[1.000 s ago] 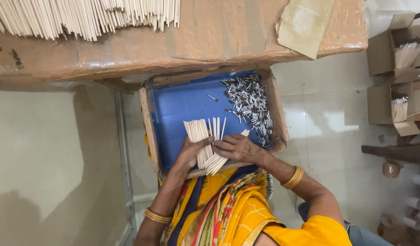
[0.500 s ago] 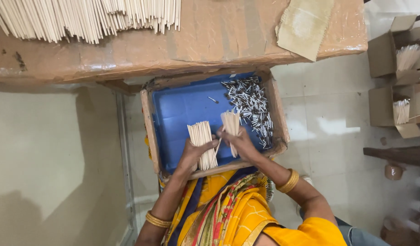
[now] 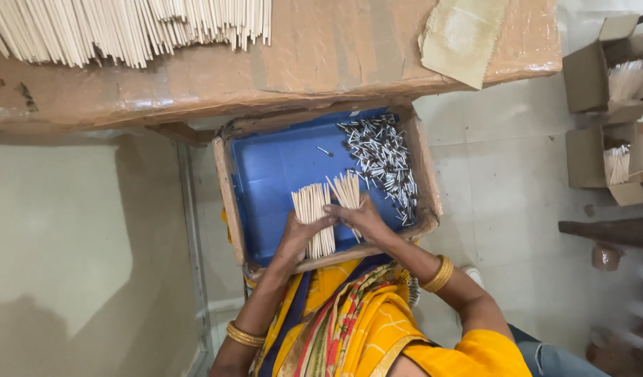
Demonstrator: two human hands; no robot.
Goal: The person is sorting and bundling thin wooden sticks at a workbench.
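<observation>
Thin pale sticks, straight and smooth, like little wooden straws. Two bunches over the blue tray (image 3: 272, 174), near its front edge. Left hand (image 3: 297, 234) closed round the bigger bunch (image 3: 314, 216), sticks standing close and even. Right hand (image 3: 363, 218) closed round the smaller bunch (image 3: 347, 190), fanned out a bit at the top. Hands side by side, nearly touching, each gripping its own sticks.

Compared with half a second ago: the two bunches closer together now, the right hand pulled back in beside the left, the smaller bunch more spread. One second ago, just one bunch held by both hands.

Blue tray flat and shiny, set in a brown wooden frame (image 3: 227, 195) with worn edges. Heap of small grey metal bits (image 3: 384, 164), short and thin, piled at the tray's right side, apart from the hands. Brown table (image 3: 335, 63) above, wrapped in crinkly shiny tape. Long row of the same pale sticks (image 3: 126, 28) on the table's far left. Gold bangles (image 3: 440, 274) on the wrists, round and bright. Cardboard boxes (image 3: 594, 77) on the pale tiled floor at the right, with more sticks inside.
</observation>
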